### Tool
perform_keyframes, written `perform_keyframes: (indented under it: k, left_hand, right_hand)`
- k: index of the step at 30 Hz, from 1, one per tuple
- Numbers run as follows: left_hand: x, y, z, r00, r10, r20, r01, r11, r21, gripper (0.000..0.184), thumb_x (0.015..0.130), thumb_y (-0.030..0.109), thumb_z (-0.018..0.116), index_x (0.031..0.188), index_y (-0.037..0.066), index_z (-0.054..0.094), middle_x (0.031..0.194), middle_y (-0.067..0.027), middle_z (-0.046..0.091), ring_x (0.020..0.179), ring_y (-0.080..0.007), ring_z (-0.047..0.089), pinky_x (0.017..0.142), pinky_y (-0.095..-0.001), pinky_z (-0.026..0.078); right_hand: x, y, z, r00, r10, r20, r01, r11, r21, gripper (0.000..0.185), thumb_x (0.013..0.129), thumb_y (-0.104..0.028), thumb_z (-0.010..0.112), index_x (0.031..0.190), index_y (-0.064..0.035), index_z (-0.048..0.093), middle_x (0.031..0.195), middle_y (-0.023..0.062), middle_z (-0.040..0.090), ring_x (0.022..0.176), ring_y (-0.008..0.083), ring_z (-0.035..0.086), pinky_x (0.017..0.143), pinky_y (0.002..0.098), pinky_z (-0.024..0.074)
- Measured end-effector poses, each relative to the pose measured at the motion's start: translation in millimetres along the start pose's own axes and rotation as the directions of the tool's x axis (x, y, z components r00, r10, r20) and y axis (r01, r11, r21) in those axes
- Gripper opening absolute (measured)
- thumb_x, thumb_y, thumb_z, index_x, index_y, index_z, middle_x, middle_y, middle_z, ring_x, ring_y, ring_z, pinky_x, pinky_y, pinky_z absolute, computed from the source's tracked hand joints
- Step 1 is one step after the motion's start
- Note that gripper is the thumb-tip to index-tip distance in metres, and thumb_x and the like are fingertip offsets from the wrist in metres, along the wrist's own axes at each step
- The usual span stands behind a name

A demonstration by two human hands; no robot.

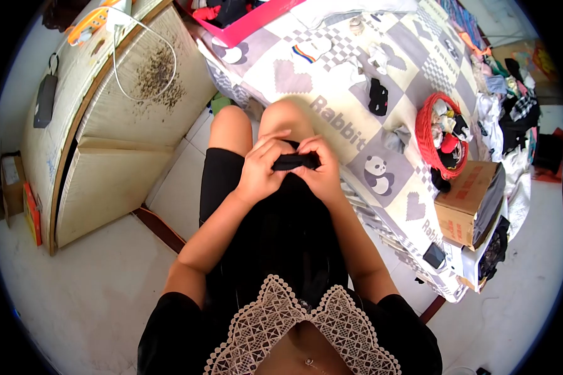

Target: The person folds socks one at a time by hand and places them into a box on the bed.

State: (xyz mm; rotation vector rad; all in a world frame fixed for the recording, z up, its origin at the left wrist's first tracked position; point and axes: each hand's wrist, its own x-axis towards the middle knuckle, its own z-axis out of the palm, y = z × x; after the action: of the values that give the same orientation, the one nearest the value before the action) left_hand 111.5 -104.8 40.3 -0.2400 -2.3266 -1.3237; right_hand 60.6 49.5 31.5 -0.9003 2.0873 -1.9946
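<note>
Above my lap, both hands hold a small black sock (296, 162), folded or rolled into a short band. My left hand (264, 167) grips its left end, with the thumb and fingers closed on the fabric. On the other end, my right hand (321, 170) pinches the cloth between thumb and bent fingers. Part of the sock is hidden behind the fingers. On the bed lie another black sock (378, 97), a white sock with rainbow stripes (313, 50) and a grey sock (396, 139).
A red woven basket (424, 139) of rolled socks stands on the bed (347, 119), near a cardboard box (463, 209) and a phone (434, 255). A pink bin (247, 31) of clothes sits at the top. Left of my knees is a stained cabinet (119, 169) with a white cable.
</note>
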Motion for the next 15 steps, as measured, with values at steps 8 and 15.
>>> perform_keyframes:
  k: [8,15]
  left_hand:
    - [-1,8,-11,0.999,-0.033,0.031,0.043,0.92,-0.389,0.025,0.069,0.011,0.075,0.087,0.004,0.06,0.084,-0.0075,0.057,0.08,-0.0246,0.053,0.073,-0.0335,0.043]
    - [-9,19,-11,0.973,-0.218,0.074,0.219,0.782,-0.583,0.02,0.071,0.007,0.072,0.086,0.002,0.06,0.08,-0.0065,0.054,0.076,-0.0199,0.052,0.069,-0.03,0.041]
  right_hand:
    - [6,-46,-26,0.839,0.392,0.378,-0.51,0.81,0.291,0.044,0.077,-0.03,0.073,0.103,-0.0037,0.049,0.095,0.0015,0.046,0.085,0.0103,0.047,0.076,0.0236,0.0392]
    - [0,-31,-28,0.787,0.321,0.526,-0.484,0.851,0.205,0.046,0.08,-0.038,0.07,0.104,-0.0033,0.052,0.091,-0.0005,0.049,0.083,0.009,0.046,0.073,0.0248,0.0383]
